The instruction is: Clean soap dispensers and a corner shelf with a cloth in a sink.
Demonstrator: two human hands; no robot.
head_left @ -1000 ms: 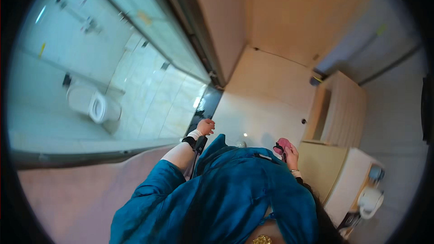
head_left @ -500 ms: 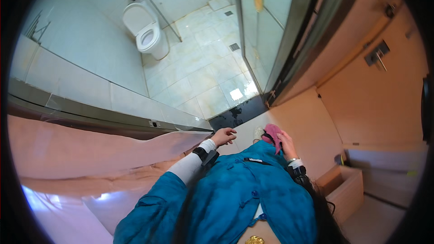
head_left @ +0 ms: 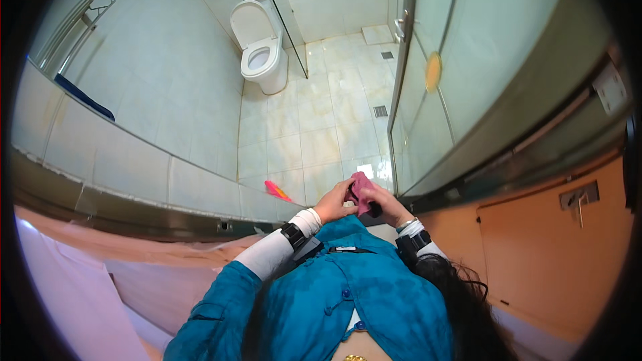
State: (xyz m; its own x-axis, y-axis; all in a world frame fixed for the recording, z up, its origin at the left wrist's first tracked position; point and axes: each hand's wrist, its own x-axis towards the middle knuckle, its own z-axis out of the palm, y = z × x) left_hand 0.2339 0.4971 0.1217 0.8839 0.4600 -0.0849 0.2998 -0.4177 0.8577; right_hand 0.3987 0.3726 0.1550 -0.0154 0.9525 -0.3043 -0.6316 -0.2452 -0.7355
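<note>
we see pink cloth (head_left: 360,190) bunched between both hands at chest height, above tiled floor (head_left: 314,140) | left hand (head_left: 334,202) grip pinching cloth | right hand (head_left: 384,204) grip curled around it | toilet (head_left: 262,53) well apart, lid up
</note>
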